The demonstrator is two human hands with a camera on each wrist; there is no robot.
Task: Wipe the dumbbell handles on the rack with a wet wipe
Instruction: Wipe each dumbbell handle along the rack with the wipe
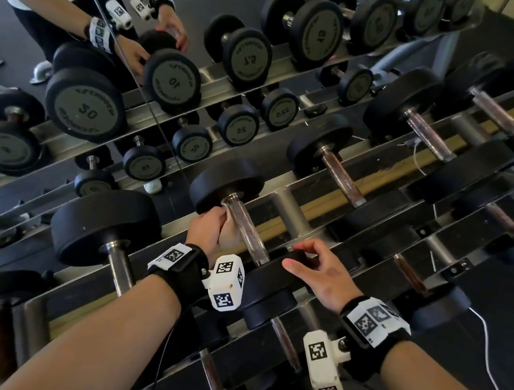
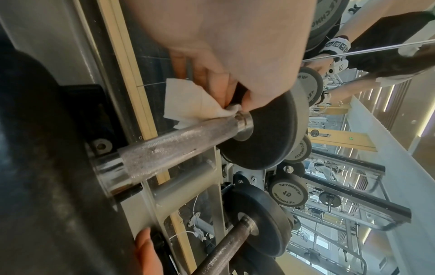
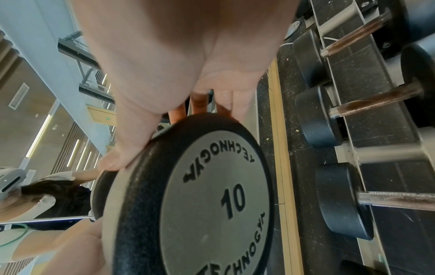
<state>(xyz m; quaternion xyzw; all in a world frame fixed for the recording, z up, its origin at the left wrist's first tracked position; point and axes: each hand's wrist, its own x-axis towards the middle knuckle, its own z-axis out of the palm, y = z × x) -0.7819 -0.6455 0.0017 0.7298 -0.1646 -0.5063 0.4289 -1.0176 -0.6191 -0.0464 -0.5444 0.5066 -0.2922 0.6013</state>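
In the head view, a white wet wipe (image 1: pixel 228 224) is held in the left hand (image 1: pixel 205 229), whose fingers are curled round it, and is pressed against the far end of a knurled dumbbell handle (image 1: pixel 245 227), just beside the far weight head (image 1: pixel 225 184). The near weight head (image 1: pixel 271 282) of this dumbbell is touched by the right hand (image 1: pixel 320 273), fingers spread and only lightly bent over its rim. The dumbbell lies across the rails of the rack (image 1: pixel 286 196), with other dumbbells beside it and a mirror (image 1: pixel 72 27) behind the rack's far edge.

In the left wrist view, the wet wipe (image 2: pixel 190 100) is pinched between fingers and thumb of the left hand (image 2: pixel 226 61) and lies on the handle (image 2: pixel 179 143) next to its collar.

In the right wrist view, the right hand (image 3: pixel 188 74) is laid over the rim of the weight head (image 3: pixel 200 195) marked 10, thumb on one side, fingers reaching over the far edge.
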